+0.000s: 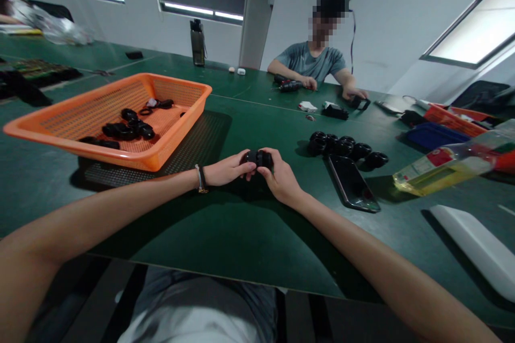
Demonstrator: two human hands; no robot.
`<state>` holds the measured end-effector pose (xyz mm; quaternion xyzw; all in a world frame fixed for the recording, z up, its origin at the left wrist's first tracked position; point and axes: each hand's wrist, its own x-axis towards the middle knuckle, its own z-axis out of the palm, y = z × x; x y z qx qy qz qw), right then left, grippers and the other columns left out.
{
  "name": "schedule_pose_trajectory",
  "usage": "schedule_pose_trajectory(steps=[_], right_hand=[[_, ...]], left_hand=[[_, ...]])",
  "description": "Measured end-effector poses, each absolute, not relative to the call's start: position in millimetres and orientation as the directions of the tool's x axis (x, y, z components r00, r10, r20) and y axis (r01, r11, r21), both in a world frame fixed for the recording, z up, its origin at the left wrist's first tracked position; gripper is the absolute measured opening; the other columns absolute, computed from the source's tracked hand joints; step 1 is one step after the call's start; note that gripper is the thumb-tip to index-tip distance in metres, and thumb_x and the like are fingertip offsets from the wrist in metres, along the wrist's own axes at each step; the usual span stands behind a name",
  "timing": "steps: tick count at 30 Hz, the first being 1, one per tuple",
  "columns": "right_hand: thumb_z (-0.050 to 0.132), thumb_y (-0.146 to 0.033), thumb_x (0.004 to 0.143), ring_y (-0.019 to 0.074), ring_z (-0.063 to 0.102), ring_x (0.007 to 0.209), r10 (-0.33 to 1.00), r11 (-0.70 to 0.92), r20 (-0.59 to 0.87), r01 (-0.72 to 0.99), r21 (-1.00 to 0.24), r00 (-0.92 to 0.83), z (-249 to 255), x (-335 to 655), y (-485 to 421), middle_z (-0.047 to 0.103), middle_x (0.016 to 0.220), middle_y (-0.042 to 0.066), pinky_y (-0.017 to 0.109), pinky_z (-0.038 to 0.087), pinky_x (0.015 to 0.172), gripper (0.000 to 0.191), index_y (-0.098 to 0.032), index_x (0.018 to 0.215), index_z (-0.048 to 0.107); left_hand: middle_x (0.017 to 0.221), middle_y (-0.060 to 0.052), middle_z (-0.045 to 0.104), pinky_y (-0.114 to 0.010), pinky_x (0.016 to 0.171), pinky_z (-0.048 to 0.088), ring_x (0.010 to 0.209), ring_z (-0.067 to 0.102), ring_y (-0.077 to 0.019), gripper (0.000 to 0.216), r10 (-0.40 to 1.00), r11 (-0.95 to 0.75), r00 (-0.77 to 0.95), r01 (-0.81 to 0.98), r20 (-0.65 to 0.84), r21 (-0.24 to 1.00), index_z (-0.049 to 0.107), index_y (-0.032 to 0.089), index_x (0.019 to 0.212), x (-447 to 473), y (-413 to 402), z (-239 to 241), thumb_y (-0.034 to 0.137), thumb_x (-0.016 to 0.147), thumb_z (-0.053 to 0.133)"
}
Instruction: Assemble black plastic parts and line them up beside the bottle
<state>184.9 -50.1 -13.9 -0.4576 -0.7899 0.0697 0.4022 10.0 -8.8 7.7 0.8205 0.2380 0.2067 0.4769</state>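
Note:
A small black round part point(259, 158) is gripped between both hands above the green table point(225, 236). My left hand point(227, 169) closes on its left side, with a bracelet on that wrist. My right hand point(279, 176) closes on its right side. A row of several similar black round parts point(346, 147) lies just to the right of my hands. An orange mesh basket point(80, 136) to the left holds several more black parts point(129, 129).
A dark phone point(353, 183) lies right of my hands. A clear bottle point(450, 163) lies on its side at the far right, with a white object point(475, 249) near the edge. Across the table a person point(317, 61) handles tools. A dark flask point(197, 43) stands at the back.

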Motion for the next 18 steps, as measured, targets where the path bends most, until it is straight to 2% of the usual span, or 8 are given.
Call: schedule_pose_trajectory(steps=[7,13,18], right_hand=[[0.037,-0.051,0.085,0.0236,0.062,0.076,0.836,0.500,0.513,0.655,-0.567,-0.194,-11.2,179.3,-55.6,0.063,0.094,0.012,0.036,0.048,0.066,0.040,-0.018,0.108,0.042],[0.038,-0.047,0.085,0.0233,0.061,0.071,0.881,0.435,0.448,0.636,-0.637,-0.153,-7.6,175.6,-59.9,0.063,0.086,0.010,0.033,0.045,0.060,0.037,-0.018,0.106,0.042],[0.039,-0.045,0.085,0.0222,0.060,0.070,0.903,0.397,0.411,0.607,-0.689,-0.125,-5.0,172.8,-63.7,0.062,0.083,0.009,0.032,0.044,0.060,0.034,-0.018,0.104,0.043]], left_hand=[[0.070,0.002,0.045,-0.027,0.063,0.040,0.063,0.046,-0.0132,0.027,0.635,-0.467,0.760,0.234,0.139,0.853,0.036,0.017,0.092,9.8,-13.7,6.8,0.043,0.084,0.035],[0.096,-0.009,0.053,-0.035,0.082,0.042,0.087,0.052,-0.0204,0.036,0.648,-0.590,0.727,0.292,0.226,0.753,0.038,0.013,0.104,8.7,-15.6,8.1,0.042,0.083,0.040],[0.103,-0.012,0.054,-0.037,0.083,0.043,0.090,0.055,-0.0230,0.036,0.649,-0.622,0.726,0.332,0.229,0.709,0.038,0.012,0.108,7.3,-16.8,8.5,0.038,0.083,0.042]])
